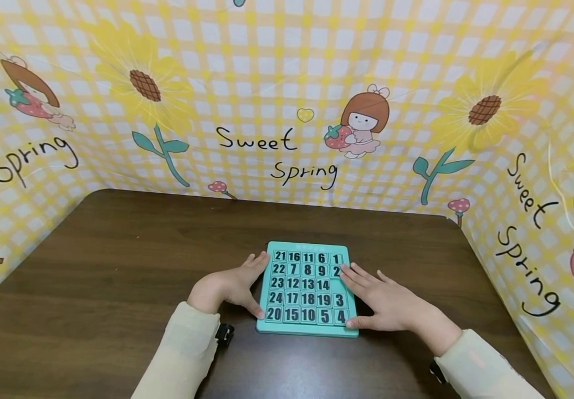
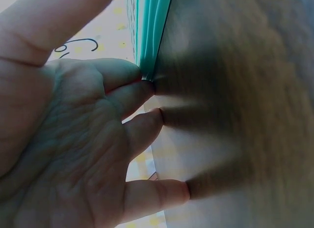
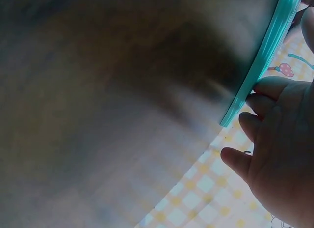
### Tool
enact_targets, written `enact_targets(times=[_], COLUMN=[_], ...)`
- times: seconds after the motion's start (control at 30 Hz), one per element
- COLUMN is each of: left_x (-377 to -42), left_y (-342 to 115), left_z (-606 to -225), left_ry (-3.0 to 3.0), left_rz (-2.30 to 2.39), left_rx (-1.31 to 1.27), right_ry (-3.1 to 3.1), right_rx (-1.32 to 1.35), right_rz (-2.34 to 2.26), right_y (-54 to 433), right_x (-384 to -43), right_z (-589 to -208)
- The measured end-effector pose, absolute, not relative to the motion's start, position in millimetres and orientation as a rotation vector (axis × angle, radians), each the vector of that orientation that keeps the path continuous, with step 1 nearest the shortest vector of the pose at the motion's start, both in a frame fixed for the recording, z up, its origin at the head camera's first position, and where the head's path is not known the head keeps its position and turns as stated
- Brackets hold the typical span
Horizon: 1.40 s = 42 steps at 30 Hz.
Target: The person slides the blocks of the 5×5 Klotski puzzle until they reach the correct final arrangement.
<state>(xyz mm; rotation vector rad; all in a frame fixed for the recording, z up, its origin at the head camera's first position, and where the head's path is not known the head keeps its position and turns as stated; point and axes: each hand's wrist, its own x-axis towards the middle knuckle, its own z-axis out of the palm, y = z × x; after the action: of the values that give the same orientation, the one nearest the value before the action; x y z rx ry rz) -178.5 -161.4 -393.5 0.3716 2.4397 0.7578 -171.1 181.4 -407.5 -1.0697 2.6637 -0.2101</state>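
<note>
So, going left to right: the left hand [image 1: 229,284], in a cream long sleeve [image 1: 179,343], sits at the puzzle's 9 o'clock side. Fingertips touch the edge up around 10, thumb down around 8, digits pretty straight and not wrapped round anything.

Next is the squarish teal plastic number puzzle [image 1: 308,285], flat on the dark brown wood-grain table [image 1: 117,266], near 6 o'clock in the head view. Looks light and stiff to me, not really fragile, though that smooth rim is probably a bit slippery. I'd take it by the side rims at 9 and 3 and stay off the black-numbered tiles [image 1: 308,299], since they likely slide. There's a bare slot [image 1: 337,286] toward its 3 o'clock side, between 2 and 3 in the last column.

It points away from the person: wider header strip at 12, digits reading upright from the 6 o'clock side, whole thing turned a hair clockwise. Long axis? Honestly close to square; my guess is 12-to-6, but the slant makes it hard to tell.

Last, the right hand [image 1: 384,299] at 3 o'clock: fingers extended, tips on the rim around 2, thumb by the corner near 4, again no curled grip.
</note>
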Motion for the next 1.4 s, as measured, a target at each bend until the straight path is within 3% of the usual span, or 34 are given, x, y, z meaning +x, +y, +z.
enact_targets(times=[0.67, 1.4], left_x=[-178.7, -177.3], left_y=[-161.4, -161.0], left_z=[-393.3, -391.9], left_ry=[2.441, 2.437], left_rz=[0.759, 0.773], left_rx=[0.360, 0.361], right_ry=[2.715, 2.684], right_rx=[-1.219, -1.136], right_rz=[-0.140, -0.167], right_y=[193.6, 188.0], right_x=[-120.6, -136.0], right_z=[-406.1, -405.1])
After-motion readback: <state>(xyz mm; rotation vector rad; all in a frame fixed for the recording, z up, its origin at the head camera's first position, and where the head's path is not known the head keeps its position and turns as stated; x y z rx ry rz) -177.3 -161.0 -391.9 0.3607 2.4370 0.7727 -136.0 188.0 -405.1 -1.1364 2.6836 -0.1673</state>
